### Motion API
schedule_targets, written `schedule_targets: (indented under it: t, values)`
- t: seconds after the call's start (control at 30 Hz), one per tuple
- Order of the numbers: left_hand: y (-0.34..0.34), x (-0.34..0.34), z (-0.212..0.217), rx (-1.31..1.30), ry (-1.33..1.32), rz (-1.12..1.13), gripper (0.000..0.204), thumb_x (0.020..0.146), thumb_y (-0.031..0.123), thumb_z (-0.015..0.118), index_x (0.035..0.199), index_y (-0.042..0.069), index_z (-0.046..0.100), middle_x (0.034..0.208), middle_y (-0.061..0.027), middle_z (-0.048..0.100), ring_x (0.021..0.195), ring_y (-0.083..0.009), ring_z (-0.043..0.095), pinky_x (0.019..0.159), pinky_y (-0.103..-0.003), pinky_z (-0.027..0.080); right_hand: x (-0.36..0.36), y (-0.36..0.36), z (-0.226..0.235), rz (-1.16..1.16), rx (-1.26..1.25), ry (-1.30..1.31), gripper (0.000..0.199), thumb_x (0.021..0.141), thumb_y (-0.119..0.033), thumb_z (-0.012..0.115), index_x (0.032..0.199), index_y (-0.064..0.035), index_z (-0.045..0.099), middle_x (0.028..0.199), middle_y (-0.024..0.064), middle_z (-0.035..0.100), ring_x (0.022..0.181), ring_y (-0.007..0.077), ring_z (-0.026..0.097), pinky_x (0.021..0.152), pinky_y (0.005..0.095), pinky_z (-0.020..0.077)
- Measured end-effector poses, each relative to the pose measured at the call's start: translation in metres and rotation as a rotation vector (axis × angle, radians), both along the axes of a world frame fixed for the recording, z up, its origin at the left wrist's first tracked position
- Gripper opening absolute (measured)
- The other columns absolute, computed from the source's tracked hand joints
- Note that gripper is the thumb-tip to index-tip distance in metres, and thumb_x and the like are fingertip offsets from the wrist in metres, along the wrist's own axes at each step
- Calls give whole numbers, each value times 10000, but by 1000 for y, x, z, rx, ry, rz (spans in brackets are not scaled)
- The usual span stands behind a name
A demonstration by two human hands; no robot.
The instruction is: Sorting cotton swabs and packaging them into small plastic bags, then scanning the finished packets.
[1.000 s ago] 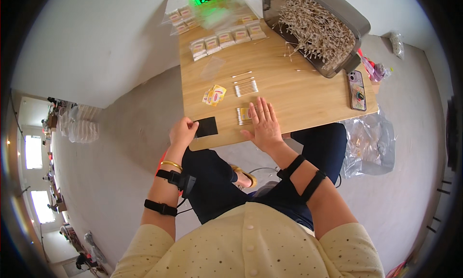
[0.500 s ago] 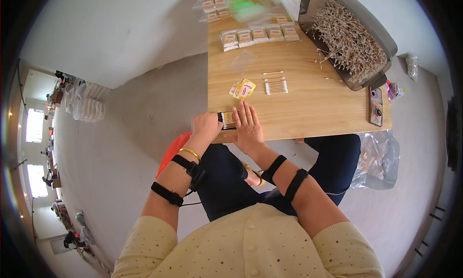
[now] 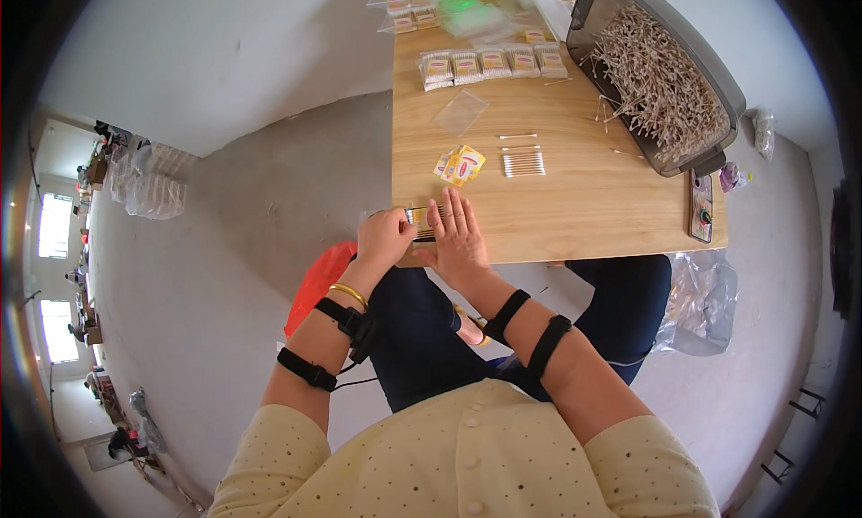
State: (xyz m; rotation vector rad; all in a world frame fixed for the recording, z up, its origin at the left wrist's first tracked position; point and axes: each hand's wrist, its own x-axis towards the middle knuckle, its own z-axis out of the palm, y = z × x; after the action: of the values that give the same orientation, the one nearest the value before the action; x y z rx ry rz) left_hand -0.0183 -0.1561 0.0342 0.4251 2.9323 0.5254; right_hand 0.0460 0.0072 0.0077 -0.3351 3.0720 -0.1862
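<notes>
Right hand [image 3: 460,241] is laid flat with its fingers out straight and the thumb off to the side, covering the right end of a little swab bundle [image 3: 419,222] at the table's near edge. Left hand [image 3: 384,240] is curled up at the bundle's other end, thumb tucked against it; can't tell what, if anything, is pinched in there.

Bundle itself: swabs lined up side by side, yellow printed card on top, and a sliver of something black [image 3: 426,241] peeking out underneath. The rest of it is under the fingers.

Going by a clock centred on the bundle: loose yellow cards [image 3: 461,165] fanned at 1, a clear flat bag [image 3: 461,112] past those, then a row of filled packs [image 3: 494,63]. At 2 there's a neat line of swabs [image 3: 523,164], and way beyond, a tipped grey tub [image 3: 664,78] crammed with more. Phone [image 3: 701,215] at 3.

Tabletop [image 3: 575,204] is pale wood grain. Room's pretty plain: grey floor [image 3: 224,240], white wall [image 3: 206,60] around 10 to 11, bright windows [image 3: 57,276] far off at 9, something red [image 3: 314,289] down at 8.
</notes>
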Motion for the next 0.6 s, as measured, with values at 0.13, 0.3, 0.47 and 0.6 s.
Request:
schedule_targets:
  t: [0.13,0.3,0.47,0.6]
  values:
    - [0,0,0,26,29,-16,176,823,242,691,778,73,668,714,-131,689,672,-347,681,628,-456,528,-4,-15,-5,-18,-51,11,1022,954,-740,426,1626,0,215,1696,263,135,1597,376,73,1296,505,62]
    - [-3,3,-5,11,122,-14,199,819,249,696,745,66,673,703,-134,693,648,-351,679,628,-449,537,-6,-25,-6,-3,14,1,1054,933,-760,433,1630,-3,205,1701,253,132,1599,369,74,1294,509,64]
    - [1,8,-12,46,92,107,241,843,301,695,734,91,648,746,-89,701,687,-310,666,729,-469,456,-4,-22,-11,-17,-50,4,1047,930,-765,426,1641,-30,200,1716,216,118,1604,348,60,1294,510,41]
    - [1,10,-9,59,40,124,258,851,315,697,730,95,639,738,-82,693,683,-309,659,717,-464,446,-3,-21,-8,-18,-71,-18,1037,931,-761,427,1645,-43,200,1721,207,111,1605,344,53,1295,511,31]
